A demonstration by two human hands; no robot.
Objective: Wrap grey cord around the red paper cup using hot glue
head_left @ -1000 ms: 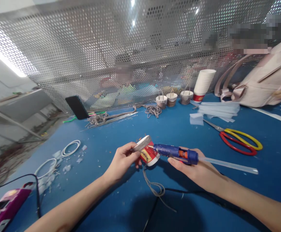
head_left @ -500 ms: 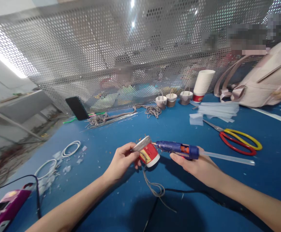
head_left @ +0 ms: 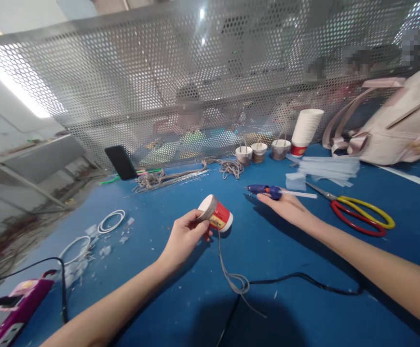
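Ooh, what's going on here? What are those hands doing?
A person's left hand holds a tilted red-and-white paper cup, with grey cord wound round one end and more trailing onto the blue table. The right hand holds a blue glue gun, its tip apart from the cup. Only part of the cup is wrapped. Three small cups stand farther back.

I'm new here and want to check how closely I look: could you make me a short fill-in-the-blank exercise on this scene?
The left grip holds a paper cup, and the right grip holds a glue gun whose body is mostly dark ____.
The scissors have one yellow handle and one ____ handle.
Left of the cup stack stand ____ small cups in a row.
Missing words: blue; red; three.
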